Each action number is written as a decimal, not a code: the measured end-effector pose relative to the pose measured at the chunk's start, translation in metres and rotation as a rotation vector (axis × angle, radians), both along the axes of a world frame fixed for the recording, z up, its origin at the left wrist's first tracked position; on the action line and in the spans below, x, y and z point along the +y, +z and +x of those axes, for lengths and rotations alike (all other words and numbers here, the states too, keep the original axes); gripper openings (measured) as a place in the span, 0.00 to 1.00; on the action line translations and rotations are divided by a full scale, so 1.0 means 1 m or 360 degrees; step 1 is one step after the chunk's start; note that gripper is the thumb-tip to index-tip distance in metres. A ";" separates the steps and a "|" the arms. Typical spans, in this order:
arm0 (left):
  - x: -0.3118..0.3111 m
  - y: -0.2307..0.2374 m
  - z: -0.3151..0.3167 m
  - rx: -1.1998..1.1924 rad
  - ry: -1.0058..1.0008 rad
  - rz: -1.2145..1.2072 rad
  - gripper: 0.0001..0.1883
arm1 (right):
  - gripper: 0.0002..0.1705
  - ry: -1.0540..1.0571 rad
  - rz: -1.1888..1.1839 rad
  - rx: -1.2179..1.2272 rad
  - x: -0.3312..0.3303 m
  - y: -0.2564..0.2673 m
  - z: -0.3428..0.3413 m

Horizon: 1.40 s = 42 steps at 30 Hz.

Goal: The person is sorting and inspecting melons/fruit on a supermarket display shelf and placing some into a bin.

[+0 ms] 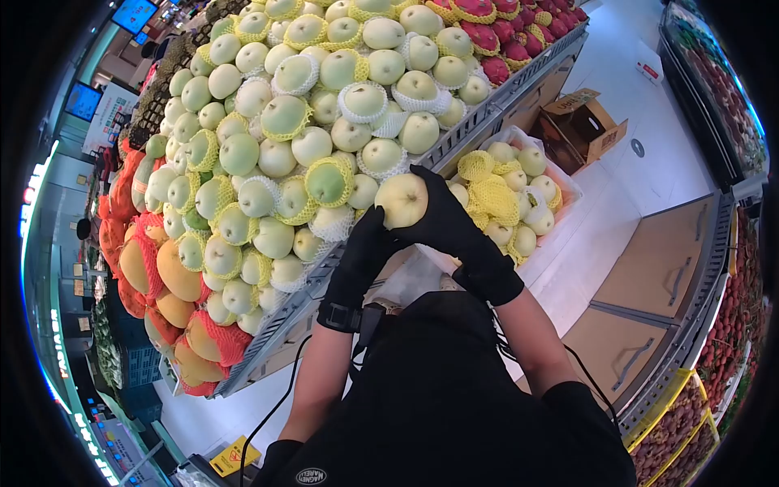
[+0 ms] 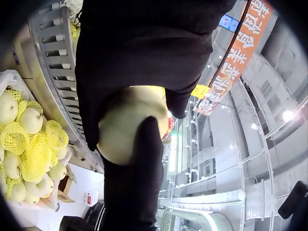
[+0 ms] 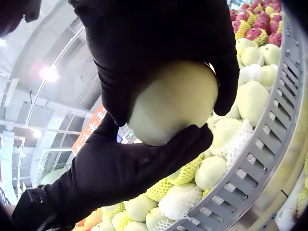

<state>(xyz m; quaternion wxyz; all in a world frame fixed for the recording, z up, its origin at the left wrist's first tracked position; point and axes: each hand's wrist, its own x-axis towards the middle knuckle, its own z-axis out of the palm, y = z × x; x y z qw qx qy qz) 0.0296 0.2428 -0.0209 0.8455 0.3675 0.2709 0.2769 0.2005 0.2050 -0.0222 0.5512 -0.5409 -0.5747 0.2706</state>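
Both hands wear black gloves and hold one pale yellow-green melon (image 1: 402, 200) in front of the chest, its skin bare of any foam net. My right hand (image 1: 448, 221) curves round the far and right side of it. From the near left, my left hand (image 1: 367, 247) grips the lower side. The right wrist view shows the melon (image 3: 175, 103) between the right hand's (image 3: 163, 43) thumb and fingers, with the left hand's (image 3: 130, 159) fingers along its underside. In the left wrist view a dark spot blurs on the melon (image 2: 122, 125).
A sloped display of pale melons (image 1: 311, 146), many in foam nets, rises ahead behind a grey slatted rail (image 1: 479, 130). A lined box (image 1: 568, 195) of melons and yellow nets stands right, near an open carton (image 1: 580, 130). Orange melons (image 1: 174, 272) lie left, dragon fruit (image 1: 499, 36) at the back.
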 end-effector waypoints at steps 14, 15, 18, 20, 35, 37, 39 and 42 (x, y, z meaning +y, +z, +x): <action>-0.004 0.014 -0.023 0.0724 0.0234 0.1085 0.35 | 0.51 0.0365 0.0009 -0.0123 0.003 0.041 -0.012; -0.004 0.014 -0.022 0.0254 0.0289 0.0455 0.34 | 0.52 0.0346 0.0024 -0.0145 0.003 0.041 -0.013; 0.001 0.015 -0.021 -0.0156 0.0338 -0.0192 0.32 | 0.54 0.0283 0.0071 -0.0200 0.007 0.034 -0.018; 0.004 0.012 -0.023 -0.0100 0.0349 -0.0160 0.32 | 0.56 0.0258 0.0085 -0.0220 0.010 0.030 -0.022; 0.006 0.026 -0.030 0.0070 0.0354 0.0123 0.24 | 0.51 0.0411 -0.0319 0.0714 0.015 0.018 -0.009; 0.010 0.022 -0.029 -0.0015 0.0362 -0.0048 0.24 | 0.44 0.0457 -0.0343 0.0877 0.013 0.019 -0.013; 0.007 0.028 -0.026 0.0140 0.0256 0.0494 0.24 | 0.38 0.0465 -0.0401 0.1088 0.012 0.016 -0.018; 0.006 0.030 -0.028 0.0663 0.0176 0.1202 0.26 | 0.31 0.0508 -0.0538 0.1463 0.014 0.006 -0.028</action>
